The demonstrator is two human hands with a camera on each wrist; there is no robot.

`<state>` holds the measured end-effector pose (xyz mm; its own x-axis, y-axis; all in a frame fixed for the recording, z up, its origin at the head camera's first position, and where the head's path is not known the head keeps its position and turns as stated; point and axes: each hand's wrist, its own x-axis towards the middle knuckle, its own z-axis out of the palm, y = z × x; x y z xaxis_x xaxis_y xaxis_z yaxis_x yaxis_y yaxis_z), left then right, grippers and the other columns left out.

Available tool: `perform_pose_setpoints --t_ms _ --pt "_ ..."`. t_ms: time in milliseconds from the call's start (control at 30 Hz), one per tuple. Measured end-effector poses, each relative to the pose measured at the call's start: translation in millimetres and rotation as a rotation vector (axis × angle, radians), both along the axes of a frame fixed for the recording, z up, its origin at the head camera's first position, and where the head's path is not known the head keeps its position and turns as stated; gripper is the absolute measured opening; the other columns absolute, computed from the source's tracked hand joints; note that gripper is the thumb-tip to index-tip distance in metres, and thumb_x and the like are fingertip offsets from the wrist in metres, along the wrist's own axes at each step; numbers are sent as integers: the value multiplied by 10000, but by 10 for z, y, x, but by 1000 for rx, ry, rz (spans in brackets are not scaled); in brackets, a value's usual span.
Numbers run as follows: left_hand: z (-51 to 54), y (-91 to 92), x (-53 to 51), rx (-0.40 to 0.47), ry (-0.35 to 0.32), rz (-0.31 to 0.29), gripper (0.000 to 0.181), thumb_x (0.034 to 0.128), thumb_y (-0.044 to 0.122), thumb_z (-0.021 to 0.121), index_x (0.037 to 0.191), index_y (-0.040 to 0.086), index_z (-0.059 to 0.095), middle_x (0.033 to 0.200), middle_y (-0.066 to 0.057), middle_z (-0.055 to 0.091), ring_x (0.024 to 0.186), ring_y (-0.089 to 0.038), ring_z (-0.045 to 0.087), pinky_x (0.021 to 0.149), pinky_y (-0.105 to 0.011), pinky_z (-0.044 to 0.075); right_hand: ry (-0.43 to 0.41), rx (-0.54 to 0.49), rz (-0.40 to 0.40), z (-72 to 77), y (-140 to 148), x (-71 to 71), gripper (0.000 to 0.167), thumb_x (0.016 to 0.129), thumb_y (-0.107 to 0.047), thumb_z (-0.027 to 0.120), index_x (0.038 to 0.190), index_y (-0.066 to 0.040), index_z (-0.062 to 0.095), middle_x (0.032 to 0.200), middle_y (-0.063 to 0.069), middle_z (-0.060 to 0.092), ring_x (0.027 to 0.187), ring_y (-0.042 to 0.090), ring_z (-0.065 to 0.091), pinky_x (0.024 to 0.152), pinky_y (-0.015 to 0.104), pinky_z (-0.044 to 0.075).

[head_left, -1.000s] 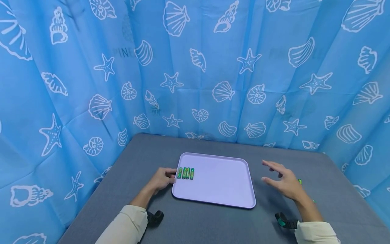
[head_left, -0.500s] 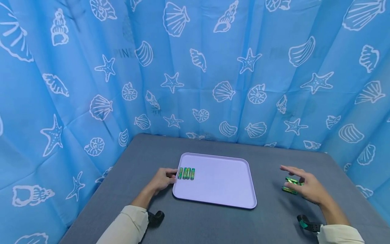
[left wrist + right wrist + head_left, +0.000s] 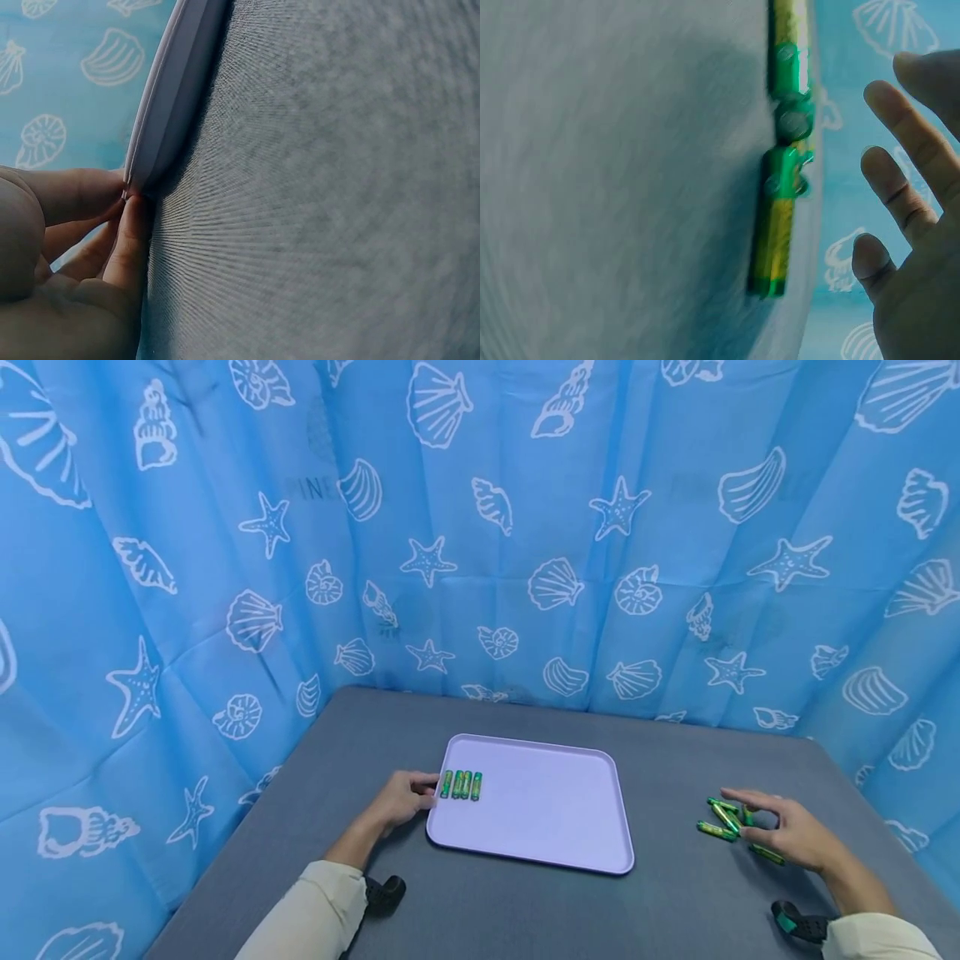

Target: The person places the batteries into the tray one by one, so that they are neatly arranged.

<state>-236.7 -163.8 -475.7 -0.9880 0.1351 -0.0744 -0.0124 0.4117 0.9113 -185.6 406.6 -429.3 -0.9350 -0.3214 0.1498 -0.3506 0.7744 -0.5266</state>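
Note:
A lilac tray (image 3: 540,810) lies on the table, with several green-and-yellow batteries (image 3: 466,785) standing side by side in a row near its left edge. My left hand (image 3: 401,797) pinches the tray's left rim; in the left wrist view, thumb and fingertips meet at the rim (image 3: 154,112). At the right, my right hand (image 3: 795,835) hovers over a loose pile of similar batteries (image 3: 726,817), its fingers spread apart and holding nothing. The right wrist view has the batteries (image 3: 772,240) on the cloth, apart from the fingers (image 3: 900,187). The hand partly hides the pile in the head view.
Grey cloth covers the table (image 3: 667,893). A blue curtain (image 3: 480,527) with white shells and starfish rises behind and along both sides. Black wrist straps (image 3: 384,895) sit on both wrists, below pale sleeves.
My right hand has moved rightward, from beside the tray to over the loose batteries, which now show more fully. The left hand keeps its hold on the tray rim.

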Motion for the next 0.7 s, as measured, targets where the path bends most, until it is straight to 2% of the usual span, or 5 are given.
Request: perform_pose_setpoints --t_ms 100,300,533,700 --pt "10 1 3 2 -8 -5 405 854 -72 650 1254 -17 624 955 -74 616 882 -214 539 718 -303 462 -27 12 14 -27 43 -26 537 811 -59 726 1305 51 547 1270 340 501 1091 539 474 764 694 356" --pt "21 4 5 0 -16 -11 404 857 -76 645 1254 -3 630 950 -70 615 875 -208 541 719 -306 465 -39 27 65 -83 108 -111 542 787 -59 736 1284 69 559 1227 294 557 1124 581 430 778 684 363" --pt "32 0 17 16 2 -15 395 848 -95 641 1236 -22 636 948 -75 617 857 -211 538 697 -303 459 -77 85 56 -144 114 -228 556 754 -59 739 1268 72 573 1236 309 550 1128 559 452 812 680 358" --pt "17 12 17 15 4 -14 394 855 -92 636 1242 -18 634 955 -77 622 864 -208 541 699 -292 458 -42 128 42 -137 122 -245 529 763 -55 734 1268 28 598 1233 304 554 1126 572 436 831 702 305"
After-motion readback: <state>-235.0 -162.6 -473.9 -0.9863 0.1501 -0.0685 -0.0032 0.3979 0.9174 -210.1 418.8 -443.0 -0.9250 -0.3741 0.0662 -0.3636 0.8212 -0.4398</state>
